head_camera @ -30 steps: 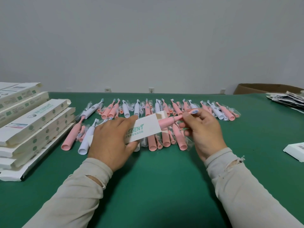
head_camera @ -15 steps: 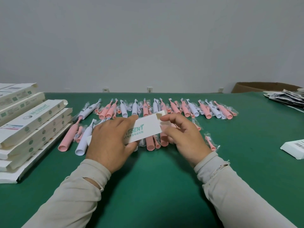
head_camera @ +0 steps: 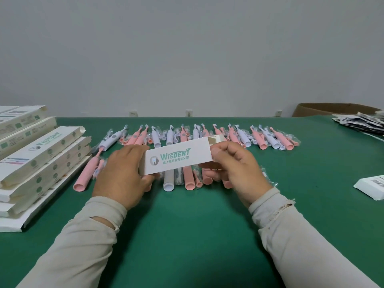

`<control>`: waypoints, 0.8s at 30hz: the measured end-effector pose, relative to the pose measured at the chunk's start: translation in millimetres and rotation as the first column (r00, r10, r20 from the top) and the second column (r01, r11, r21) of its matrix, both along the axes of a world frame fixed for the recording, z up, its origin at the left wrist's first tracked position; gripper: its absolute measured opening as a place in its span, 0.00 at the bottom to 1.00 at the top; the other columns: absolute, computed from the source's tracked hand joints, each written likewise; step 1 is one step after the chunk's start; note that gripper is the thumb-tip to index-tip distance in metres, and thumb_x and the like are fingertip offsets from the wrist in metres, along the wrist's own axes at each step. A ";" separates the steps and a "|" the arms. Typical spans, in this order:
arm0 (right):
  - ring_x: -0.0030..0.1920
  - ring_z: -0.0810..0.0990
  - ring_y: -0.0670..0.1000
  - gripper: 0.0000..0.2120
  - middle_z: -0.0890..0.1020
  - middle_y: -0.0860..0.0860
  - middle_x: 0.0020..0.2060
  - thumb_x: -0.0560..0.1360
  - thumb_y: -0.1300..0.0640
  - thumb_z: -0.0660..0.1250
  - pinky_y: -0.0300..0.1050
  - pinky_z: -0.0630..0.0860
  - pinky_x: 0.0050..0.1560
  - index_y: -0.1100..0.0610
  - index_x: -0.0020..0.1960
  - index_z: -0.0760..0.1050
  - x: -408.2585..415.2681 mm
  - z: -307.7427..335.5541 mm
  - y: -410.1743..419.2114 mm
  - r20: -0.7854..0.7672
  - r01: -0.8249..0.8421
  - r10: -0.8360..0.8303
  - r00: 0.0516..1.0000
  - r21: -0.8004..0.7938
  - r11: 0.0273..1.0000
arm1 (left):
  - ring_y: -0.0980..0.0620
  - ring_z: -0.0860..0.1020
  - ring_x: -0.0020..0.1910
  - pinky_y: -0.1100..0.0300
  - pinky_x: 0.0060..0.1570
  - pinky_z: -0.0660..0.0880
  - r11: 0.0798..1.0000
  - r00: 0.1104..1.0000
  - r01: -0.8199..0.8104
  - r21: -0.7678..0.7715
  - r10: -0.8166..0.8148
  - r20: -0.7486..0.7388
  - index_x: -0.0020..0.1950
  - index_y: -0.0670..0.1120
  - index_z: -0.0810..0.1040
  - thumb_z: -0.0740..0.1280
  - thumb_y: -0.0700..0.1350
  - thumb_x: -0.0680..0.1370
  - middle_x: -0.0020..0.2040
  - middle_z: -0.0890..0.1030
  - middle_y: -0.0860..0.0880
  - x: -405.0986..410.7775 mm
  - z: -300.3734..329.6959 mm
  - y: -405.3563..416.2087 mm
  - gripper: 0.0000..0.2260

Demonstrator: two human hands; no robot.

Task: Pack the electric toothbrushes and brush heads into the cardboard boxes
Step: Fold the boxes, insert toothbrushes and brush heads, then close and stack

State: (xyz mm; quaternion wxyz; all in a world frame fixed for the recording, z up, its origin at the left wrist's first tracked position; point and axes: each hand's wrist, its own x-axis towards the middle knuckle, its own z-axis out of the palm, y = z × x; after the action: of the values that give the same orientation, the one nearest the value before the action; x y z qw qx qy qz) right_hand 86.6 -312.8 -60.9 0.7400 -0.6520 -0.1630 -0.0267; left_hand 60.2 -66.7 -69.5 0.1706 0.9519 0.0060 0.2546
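A long white cardboard box (head_camera: 178, 157) with green lettering is held level above the green table (head_camera: 187, 235). My left hand (head_camera: 122, 173) grips its left end. My right hand (head_camera: 236, 169) pinches its right end, where a flap (head_camera: 217, 139) stands open. Behind and under the box lie rows of pink and pale-lilac electric toothbrushes (head_camera: 239, 136) and bagged brush heads (head_camera: 291, 140). A pink toothbrush (head_camera: 86, 175) lies by itself to the left.
A stack of flat white boxes (head_camera: 39, 161) fills the left side of the table. At the right edge lies a small white barcoded box (head_camera: 372, 187); behind it are a heap of printed leaflets (head_camera: 361, 121) and a brown carton (head_camera: 332, 110).
One second ago my right hand was sliding a pink toothbrush into the box's right end. The toothbrush is now out of sight, and that hand has closed on the box's end.
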 end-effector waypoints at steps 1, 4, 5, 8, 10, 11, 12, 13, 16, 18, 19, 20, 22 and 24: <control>0.44 0.87 0.56 0.07 0.85 0.51 0.46 0.73 0.51 0.68 0.44 0.82 0.40 0.49 0.41 0.84 1.6 2.7 -4.9 -0.022 -0.009 0.009 1.000 0.004 1.000 | 0.47 0.71 0.62 0.47 0.60 0.72 1.000 1.000 0.000 -0.007 0.000 -0.007 0.69 0.53 0.72 0.75 0.52 0.72 0.63 0.76 0.51 1.0 0.0 1.3 0.27; 0.49 0.86 0.60 0.10 0.85 0.53 0.45 0.78 0.59 0.67 0.42 0.82 0.42 0.51 0.44 0.86 5.6 4.0 -17.3 0.006 -0.002 0.002 1.000 -0.063 0.998 | 0.48 0.71 0.60 0.48 0.59 0.73 1.000 1.000 -0.001 -0.027 0.001 -0.003 0.68 0.53 0.73 0.76 0.52 0.72 0.62 0.76 0.52 2.3 0.1 4.4 0.26; 0.48 0.87 0.59 0.11 0.86 0.52 0.44 0.79 0.63 0.68 0.41 0.82 0.41 0.51 0.44 0.86 5.9 2.6 -18.6 0.033 0.006 -0.004 0.999 -0.084 0.996 | 0.48 0.72 0.59 0.48 0.58 0.73 1.000 1.000 0.001 -0.025 -0.001 0.004 0.68 0.54 0.73 0.76 0.52 0.72 0.61 0.76 0.52 2.2 -0.2 4.5 0.26; 0.46 0.87 0.57 0.11 0.86 0.49 0.45 0.78 0.62 0.70 0.42 0.82 0.40 0.47 0.45 0.86 4.2 2.2 -16.6 0.083 0.017 -0.008 0.997 -0.099 0.995 | 0.48 0.72 0.60 0.48 0.58 0.73 1.000 1.000 0.003 -0.013 -0.003 0.013 0.68 0.54 0.73 0.76 0.53 0.71 0.62 0.76 0.52 1.4 0.1 3.6 0.26; 0.45 0.87 0.54 0.12 0.86 0.48 0.48 0.77 0.61 0.71 0.43 0.82 0.41 0.43 0.47 0.85 3.0 4.1 -15.8 0.149 0.024 -0.001 0.989 -0.153 0.988 | 0.48 0.71 0.60 0.47 0.57 0.74 1.000 1.000 0.001 -0.004 -0.001 0.013 0.68 0.54 0.72 0.76 0.53 0.71 0.62 0.76 0.53 0.6 1.6 3.0 0.27; 0.43 0.86 0.52 0.12 0.85 0.48 0.49 0.77 0.61 0.71 0.43 0.82 0.40 0.43 0.48 0.85 3.0 4.4 -16.0 0.193 0.051 -0.011 0.981 -0.204 0.978 | 0.48 0.71 0.60 0.46 0.57 0.74 1.000 1.000 0.000 0.004 0.000 0.011 0.68 0.54 0.72 0.76 0.53 0.71 0.62 0.76 0.53 0.1 2.1 2.6 0.27; 0.41 0.84 0.50 0.12 0.84 0.49 0.49 0.77 0.61 0.71 0.42 0.81 0.39 0.44 0.47 0.85 3.3 4.1 -16.1 0.236 0.087 -0.027 0.971 -0.250 0.964 | 0.48 0.71 0.60 0.46 0.57 0.74 1.000 1.000 -0.001 0.013 0.001 0.010 0.68 0.54 0.72 0.76 0.53 0.71 0.62 0.75 0.52 -0.2 2.3 2.1 0.27; 0.40 0.82 0.50 0.11 0.83 0.49 0.49 0.77 0.62 0.70 0.41 0.79 0.39 0.45 0.47 0.85 3.7 3.4 -16.3 0.277 0.124 -0.042 0.960 -0.287 0.950 | 0.48 0.71 0.61 0.46 0.58 0.74 1.000 1.000 0.000 0.021 0.000 0.010 0.68 0.54 0.72 0.76 0.53 0.71 0.63 0.75 0.52 -0.7 2.3 1.6 0.28; 0.41 0.79 0.60 0.11 0.80 0.49 0.47 0.78 0.65 0.69 0.38 0.75 0.36 0.49 0.46 0.83 4.0 1.5 -15.9 0.303 0.152 -0.048 0.952 -0.331 0.931 | 0.47 0.71 0.61 0.46 0.57 0.74 1.000 1.000 0.002 0.023 -0.002 0.009 0.69 0.54 0.72 0.76 0.52 0.71 0.63 0.76 0.52 -1.9 2.3 0.4 0.28; 0.39 0.79 0.61 0.13 0.80 0.47 0.44 0.78 0.67 0.68 0.34 0.73 0.30 0.50 0.44 0.82 3.2 0.0 -14.9 0.225 0.080 -0.014 0.974 -0.286 0.955 | 0.48 0.70 0.62 0.46 0.58 0.74 1.000 1.000 0.002 0.026 -0.002 0.000 0.69 0.54 0.72 0.77 0.52 0.71 0.63 0.76 0.53 -1.5 2.5 1.1 0.29; 0.37 0.80 0.56 0.13 0.81 0.46 0.42 0.79 0.68 0.67 0.32 0.72 0.28 0.51 0.44 0.82 2.1 -0.1 -14.5 0.182 0.028 0.022 0.983 -0.270 0.963 | 0.48 0.70 0.62 0.46 0.58 0.74 1.000 1.000 0.004 0.023 -0.003 -0.004 0.69 0.54 0.72 0.77 0.51 0.70 0.64 0.75 0.53 -1.3 2.2 1.8 0.29; 0.34 0.81 0.50 0.14 0.81 0.45 0.40 0.79 0.69 0.65 0.31 0.72 0.28 0.52 0.43 0.82 0.2 0.5 -13.4 0.140 -0.027 0.066 0.988 -0.263 0.965 | 0.48 0.70 0.62 0.46 0.58 0.73 1.000 1.000 0.005 0.020 -0.005 -0.006 0.69 0.54 0.72 0.77 0.50 0.70 0.64 0.75 0.53 -1.1 1.9 2.4 0.29; 0.32 0.82 0.45 0.15 0.84 0.44 0.37 0.80 0.69 0.64 0.29 0.72 0.29 0.53 0.44 0.82 -1.1 1.6 -13.2 0.071 -0.099 0.120 0.990 -0.247 0.964 | 0.49 0.70 0.62 0.47 0.57 0.74 1.000 1.000 0.003 0.019 -0.003 -0.007 0.69 0.54 0.72 0.77 0.50 0.70 0.64 0.75 0.53 -1.0 1.3 2.8 0.29; 0.34 0.83 0.48 0.14 0.86 0.47 0.39 0.80 0.68 0.63 0.31 0.73 0.30 0.52 0.49 0.83 -0.1 4.1 -16.3 0.044 -0.108 0.121 0.992 -0.222 0.969 | 0.49 0.70 0.63 0.46 0.58 0.74 1.000 1.000 -0.002 0.018 0.002 -0.003 0.70 0.55 0.71 0.76 0.52 0.71 0.64 0.75 0.53 -1.1 1.4 1.8 0.29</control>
State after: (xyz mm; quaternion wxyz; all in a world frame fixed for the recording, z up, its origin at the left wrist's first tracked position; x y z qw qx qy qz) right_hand 86.5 -329.2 -56.8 0.6589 -0.7181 -0.2233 0.0155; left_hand 59.1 -64.9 -68.2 0.1616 0.9537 0.0048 0.2536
